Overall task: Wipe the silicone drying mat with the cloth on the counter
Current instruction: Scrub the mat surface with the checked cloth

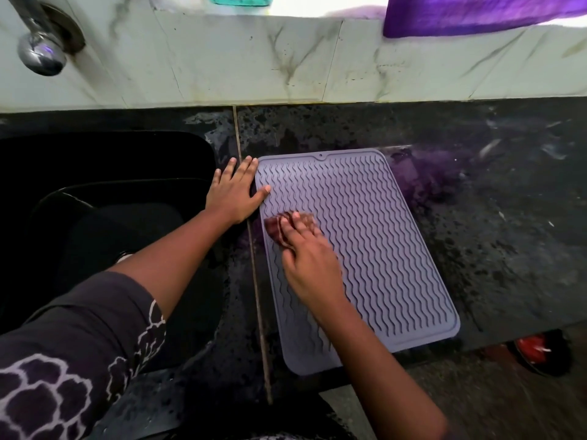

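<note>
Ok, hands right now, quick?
Left hand: open, flat beside the grey wavy-ribbed silicone mat, thumb on it.
Right hand: open, pressing the reddish-brown cloth onto it.

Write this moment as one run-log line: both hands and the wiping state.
left hand: flat beside mat, thumb on it | right hand: presses cloth on mat | step: wiping mat's left part
</note>
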Action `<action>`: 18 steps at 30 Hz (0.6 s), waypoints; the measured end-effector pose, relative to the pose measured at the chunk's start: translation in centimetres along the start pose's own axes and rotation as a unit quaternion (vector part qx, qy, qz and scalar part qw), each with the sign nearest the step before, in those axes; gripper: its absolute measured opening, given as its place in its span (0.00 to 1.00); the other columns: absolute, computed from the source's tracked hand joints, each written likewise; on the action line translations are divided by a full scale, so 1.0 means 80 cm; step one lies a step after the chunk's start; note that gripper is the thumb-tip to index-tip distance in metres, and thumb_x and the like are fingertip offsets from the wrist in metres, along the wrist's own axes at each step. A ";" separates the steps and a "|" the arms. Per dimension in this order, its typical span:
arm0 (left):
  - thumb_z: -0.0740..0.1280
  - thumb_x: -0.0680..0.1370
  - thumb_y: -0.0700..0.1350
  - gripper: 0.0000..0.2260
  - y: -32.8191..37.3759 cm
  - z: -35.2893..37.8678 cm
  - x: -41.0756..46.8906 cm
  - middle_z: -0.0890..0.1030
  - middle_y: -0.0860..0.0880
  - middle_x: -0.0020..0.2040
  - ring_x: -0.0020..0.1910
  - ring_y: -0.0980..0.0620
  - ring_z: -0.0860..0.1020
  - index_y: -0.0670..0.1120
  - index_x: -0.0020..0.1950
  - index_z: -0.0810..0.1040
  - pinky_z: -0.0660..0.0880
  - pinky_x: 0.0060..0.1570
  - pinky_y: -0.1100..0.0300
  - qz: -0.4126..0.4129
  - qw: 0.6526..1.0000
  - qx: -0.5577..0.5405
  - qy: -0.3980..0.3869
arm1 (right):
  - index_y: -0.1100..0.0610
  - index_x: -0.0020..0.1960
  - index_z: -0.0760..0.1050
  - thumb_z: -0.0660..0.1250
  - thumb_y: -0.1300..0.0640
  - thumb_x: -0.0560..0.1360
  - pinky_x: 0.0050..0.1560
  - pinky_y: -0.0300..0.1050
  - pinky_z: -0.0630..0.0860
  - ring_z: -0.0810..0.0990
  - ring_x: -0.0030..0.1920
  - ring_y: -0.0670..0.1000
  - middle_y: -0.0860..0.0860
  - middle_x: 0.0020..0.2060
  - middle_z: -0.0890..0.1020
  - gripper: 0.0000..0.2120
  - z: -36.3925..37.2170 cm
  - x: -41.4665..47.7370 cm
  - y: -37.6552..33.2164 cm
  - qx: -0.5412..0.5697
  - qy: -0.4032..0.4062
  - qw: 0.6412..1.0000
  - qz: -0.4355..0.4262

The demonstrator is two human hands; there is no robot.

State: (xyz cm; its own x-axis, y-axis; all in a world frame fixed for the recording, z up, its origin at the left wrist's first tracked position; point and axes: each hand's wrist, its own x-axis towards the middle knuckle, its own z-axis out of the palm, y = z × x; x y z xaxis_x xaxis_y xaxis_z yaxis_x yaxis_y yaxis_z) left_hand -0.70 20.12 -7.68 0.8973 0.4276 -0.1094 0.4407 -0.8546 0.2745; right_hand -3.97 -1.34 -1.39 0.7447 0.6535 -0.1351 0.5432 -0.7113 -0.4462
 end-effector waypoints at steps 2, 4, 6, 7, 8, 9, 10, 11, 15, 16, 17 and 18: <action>0.50 0.78 0.65 0.32 0.000 0.001 0.000 0.49 0.53 0.79 0.78 0.48 0.46 0.53 0.78 0.47 0.44 0.75 0.46 0.002 1.000 0.004 0.007 | 0.47 0.76 0.51 0.53 0.49 0.80 0.74 0.57 0.49 0.48 0.77 0.55 0.49 0.77 0.53 0.26 0.021 0.011 0.002 -0.070 -0.027 0.997 -0.013; 0.50 0.79 0.65 0.32 0.000 0.002 -0.001 0.50 0.53 0.79 0.78 0.47 0.46 0.52 0.78 0.47 0.44 0.75 0.46 0.001 1.000 0.007 0.016 | 0.48 0.77 0.51 0.53 0.48 0.79 0.74 0.58 0.49 0.48 0.76 0.56 0.49 0.77 0.54 0.27 0.031 0.010 0.008 -0.095 -0.045 0.994 -0.009; 0.49 0.79 0.65 0.32 0.000 0.003 -0.002 0.50 0.52 0.79 0.78 0.47 0.47 0.52 0.78 0.48 0.44 0.75 0.46 0.004 1.000 0.009 0.020 | 0.50 0.77 0.53 0.53 0.49 0.79 0.73 0.57 0.51 0.51 0.76 0.57 0.50 0.77 0.55 0.27 0.034 -0.007 0.008 -0.092 -0.046 0.995 -0.002; 0.49 0.79 0.65 0.32 0.000 0.003 -0.002 0.50 0.53 0.79 0.78 0.47 0.47 0.52 0.78 0.48 0.45 0.74 0.46 0.005 1.000 0.009 0.020 | 0.51 0.76 0.56 0.54 0.49 0.79 0.72 0.57 0.55 0.55 0.75 0.58 0.51 0.76 0.58 0.26 0.034 -0.024 0.006 -0.093 -0.040 0.995 -0.001; 0.49 0.79 0.65 0.32 0.000 0.003 -0.002 0.50 0.53 0.79 0.78 0.47 0.47 0.52 0.78 0.48 0.45 0.75 0.46 0.006 1.000 0.010 0.019 | 0.52 0.74 0.61 0.54 0.49 0.77 0.69 0.57 0.61 0.62 0.73 0.59 0.52 0.74 0.64 0.26 0.032 -0.043 0.001 -0.099 -0.041 0.994 0.002; 0.49 0.79 0.65 0.32 0.000 0.003 -0.002 0.50 0.53 0.79 0.78 0.47 0.47 0.52 0.78 0.47 0.45 0.75 0.46 0.006 1.000 0.011 0.018 | 0.52 0.71 0.68 0.54 0.48 0.75 0.64 0.56 0.69 0.70 0.69 0.59 0.52 0.70 0.71 0.26 0.032 -0.062 -0.001 -0.108 -0.048 0.993 0.007; 0.48 0.79 0.65 0.32 -0.001 0.003 -0.002 0.50 0.53 0.79 0.78 0.47 0.47 0.52 0.78 0.47 0.45 0.75 0.46 0.006 1.000 0.011 0.015 | 0.53 0.68 0.72 0.54 0.47 0.72 0.59 0.54 0.74 0.75 0.64 0.58 0.52 0.66 0.75 0.26 0.034 -0.078 0.000 -0.120 -0.060 0.991 0.008; 0.48 0.79 0.65 0.32 -0.001 0.002 -0.002 0.50 0.53 0.79 0.78 0.47 0.47 0.52 0.78 0.47 0.45 0.75 0.46 0.007 1.000 0.012 0.013 | 0.52 0.66 0.74 0.53 0.47 0.71 0.56 0.53 0.76 0.77 0.62 0.58 0.51 0.65 0.77 0.26 0.036 -0.089 0.004 -0.140 -0.050 0.989 -0.001; 0.47 0.79 0.64 0.32 0.003 -0.003 -0.006 0.48 0.51 0.79 0.78 0.47 0.46 0.51 0.79 0.46 0.45 0.75 0.46 0.000 1.000 0.016 0.005 | 0.50 0.68 0.70 0.55 0.53 0.79 0.54 0.38 0.74 0.79 0.53 0.48 0.51 0.58 0.81 0.18 -0.008 -0.084 0.010 0.060 -0.081 0.993 0.055; 0.47 0.80 0.63 0.31 0.006 -0.005 -0.010 0.48 0.50 0.79 0.78 0.47 0.46 0.51 0.79 0.46 0.45 0.75 0.46 0.001 1.000 0.013 0.011 | 0.48 0.67 0.71 0.56 0.54 0.80 0.43 0.36 0.75 0.79 0.43 0.47 0.51 0.48 0.82 0.17 -0.024 -0.076 0.011 0.169 -0.088 0.976 0.103; 0.48 0.80 0.62 0.30 0.010 -0.005 -0.018 0.48 0.49 0.79 0.78 0.47 0.47 0.50 0.79 0.46 0.45 0.75 0.46 0.011 1.000 0.005 0.017 | 0.48 0.67 0.71 0.57 0.55 0.80 0.37 0.38 0.75 0.77 0.36 0.47 0.52 0.42 0.81 0.16 -0.036 -0.067 0.013 0.247 -0.066 0.957 0.139; 0.50 0.81 0.60 0.29 0.016 -0.003 -0.029 0.49 0.49 0.79 0.78 0.47 0.47 0.50 0.78 0.46 0.46 0.74 0.46 0.029 0.999 -0.012 0.020 | 0.47 0.67 0.70 0.57 0.56 0.80 0.36 0.41 0.75 0.76 0.36 0.48 0.52 0.42 0.81 0.17 -0.044 -0.057 0.014 0.282 -0.033 0.946 0.154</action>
State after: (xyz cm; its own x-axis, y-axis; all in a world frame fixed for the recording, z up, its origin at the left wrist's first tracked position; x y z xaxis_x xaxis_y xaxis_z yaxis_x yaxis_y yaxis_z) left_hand -2.20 18.12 -6.81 0.9198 0.3885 -0.0546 0.3860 -0.8716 0.3020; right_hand -5.45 -6.01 1.84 0.7984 0.4651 -0.3825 -0.0029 -0.6322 -0.7748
